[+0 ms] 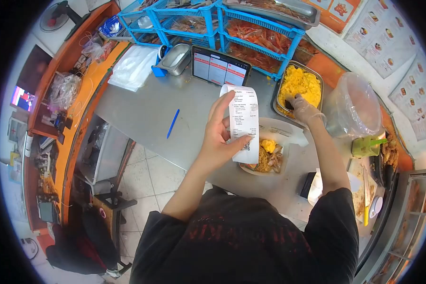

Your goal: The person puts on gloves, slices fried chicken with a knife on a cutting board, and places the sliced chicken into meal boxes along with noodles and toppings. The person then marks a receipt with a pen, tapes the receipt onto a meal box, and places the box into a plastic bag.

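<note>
A long printed receipt (244, 118) is held up by my left hand (219, 134), its fingers behind and along the left edge and the thumb on its front. My right hand (306, 110), in a clear plastic glove, reaches into a metal tray (282, 110) of yellow scrambled egg (300, 84). Its fingers are around a dark handle or utensil at the egg's edge. Below the receipt lies an open takeaway box (285, 161) with noodles or rice (266, 161) and a piece of egg on top.
Blue stacked baskets (251, 28) and a tablet (221, 65) stand at the back. A blue pen (173, 124) lies on the metal counter (142, 113). At right are a plastic-lined tub (355, 104), a green container (366, 146) and a knife (366, 213).
</note>
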`<control>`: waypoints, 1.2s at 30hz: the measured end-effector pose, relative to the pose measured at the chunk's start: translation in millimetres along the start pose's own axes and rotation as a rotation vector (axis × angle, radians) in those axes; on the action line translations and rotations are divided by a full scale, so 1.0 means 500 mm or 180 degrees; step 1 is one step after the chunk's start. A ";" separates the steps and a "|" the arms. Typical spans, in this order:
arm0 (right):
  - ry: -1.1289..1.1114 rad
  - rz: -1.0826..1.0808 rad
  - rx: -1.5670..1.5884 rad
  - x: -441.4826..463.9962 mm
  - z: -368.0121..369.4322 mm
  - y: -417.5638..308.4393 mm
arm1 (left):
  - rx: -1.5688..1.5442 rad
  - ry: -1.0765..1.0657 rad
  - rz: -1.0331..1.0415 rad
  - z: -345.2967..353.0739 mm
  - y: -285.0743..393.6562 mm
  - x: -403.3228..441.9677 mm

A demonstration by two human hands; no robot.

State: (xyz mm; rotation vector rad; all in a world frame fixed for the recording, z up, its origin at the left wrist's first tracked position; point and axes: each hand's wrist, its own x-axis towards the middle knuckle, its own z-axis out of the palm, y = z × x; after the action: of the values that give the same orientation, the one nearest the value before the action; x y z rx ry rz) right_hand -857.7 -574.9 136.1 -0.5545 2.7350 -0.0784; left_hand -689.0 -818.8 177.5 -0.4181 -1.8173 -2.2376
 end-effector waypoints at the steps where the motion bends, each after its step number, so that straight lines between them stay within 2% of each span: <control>1: -0.0001 -0.0004 0.0002 0.002 0.007 0.004 | 0.0005 -0.0017 0.0030 0.003 0.000 -0.001; 4: 0.0190 0.0081 0.0021 0.013 0.051 0.029 | 0.0048 -0.0043 0.0101 0.012 -0.002 0.002; 6: 0.0581 -0.0047 -0.0170 0.013 0.064 0.034 | 0.0044 -0.0033 0.0087 0.018 -0.002 0.003; 10: 0.0455 -0.0011 -0.0453 -0.020 0.032 0.013 | 0.0097 -0.0071 0.0147 0.028 -0.002 0.004; 14: 0.1480 0.0151 0.0316 -0.135 -0.029 0.035 | 0.0119 -0.0102 0.0141 0.036 -0.005 0.010; 16: 0.1652 0.0618 0.0496 -0.225 -0.033 0.126 | 0.0068 -0.0157 0.0105 0.042 -0.003 0.013; 17: 0.2050 0.0831 0.0673 -0.301 -0.056 0.123 | 0.0065 -0.0181 0.0101 0.045 -0.002 0.014; 18: 0.2133 0.1156 0.1021 -0.371 -0.051 0.167 | 0.0072 -0.0210 0.0095 0.051 -0.002 0.016; 20: 0.1846 0.2596 0.0374 -0.488 -0.023 0.234 | 0.0064 -0.0266 0.0094 0.063 -0.001 0.020; 21: 0.1583 0.2875 -0.0387 -0.559 0.074 0.364 | 0.0020 -0.0312 0.0076 0.070 -0.001 0.022; 23: -0.0431 0.2954 -0.0246 -0.646 0.178 0.456 | -0.0046 -0.0393 0.0048 0.084 -0.006 0.026; 24: -0.0134 0.3474 0.1238 -0.651 0.170 0.379 | -0.0066 -0.0424 0.0035 0.092 -0.009 0.027; 26: 0.0050 0.3664 0.3231 -0.640 0.172 0.263 | -0.0113 -0.0516 0.0025 0.110 -0.017 0.033; 27: -0.0116 0.3406 0.3691 -0.625 0.203 0.255 | -0.0118 -0.0570 0.0006 0.116 -0.020 0.035; 29: -0.0080 0.3060 0.2910 -0.580 0.267 0.236 | -0.0104 -0.0606 -0.0008 0.127 -0.024 0.038; 31: -0.0021 0.2893 0.3122 -0.548 0.287 0.240 | -0.0100 -0.0621 0.0003 0.134 -0.028 0.038; 33: 0.0045 0.2688 0.3314 -0.518 0.269 0.236 | -0.0075 -0.0556 -0.0061 0.138 -0.024 0.036; 36: -0.0215 0.2498 0.3732 -0.490 0.174 0.202 | -0.0034 -0.0416 -0.0141 0.119 -0.024 0.028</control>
State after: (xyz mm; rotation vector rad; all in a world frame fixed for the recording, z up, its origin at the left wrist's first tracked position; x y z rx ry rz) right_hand -653.3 -385.4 121.9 0.7836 2.1051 -1.2668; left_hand -701.5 -757.9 183.0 -0.5429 -1.8964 -2.2998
